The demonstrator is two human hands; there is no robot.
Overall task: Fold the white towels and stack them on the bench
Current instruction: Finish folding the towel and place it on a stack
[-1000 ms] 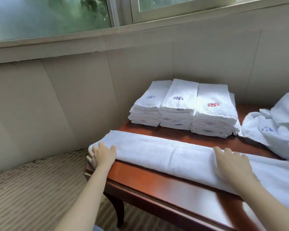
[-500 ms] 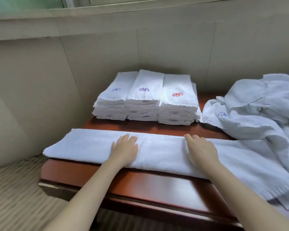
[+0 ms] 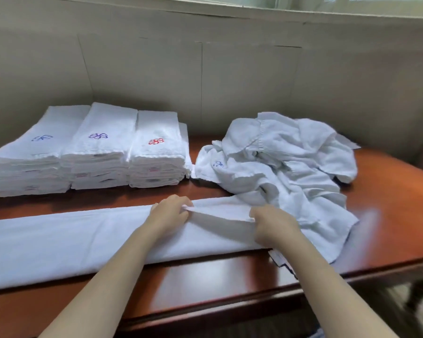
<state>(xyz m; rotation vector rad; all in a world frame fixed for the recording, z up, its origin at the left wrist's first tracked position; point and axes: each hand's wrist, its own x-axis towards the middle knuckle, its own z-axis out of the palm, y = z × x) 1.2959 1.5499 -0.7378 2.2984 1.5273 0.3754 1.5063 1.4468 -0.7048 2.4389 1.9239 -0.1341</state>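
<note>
- left hand and right hand, flat on the long towel before, now pinch its top layer, raising a fold between their fingers.
- towel lies along the bench front.

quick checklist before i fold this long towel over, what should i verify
1. Left hand pinches the long towel edge: ok.
2. Right hand pinches the same edge: ok.
3. Towel lies flat along the bench: ok on the left part; its right end runs under the unfolded pile: not ok.
4. Towel's left end: out of frame, cannot tell.
5. Three folded stacks stand tidy at the back: ok.
</note>
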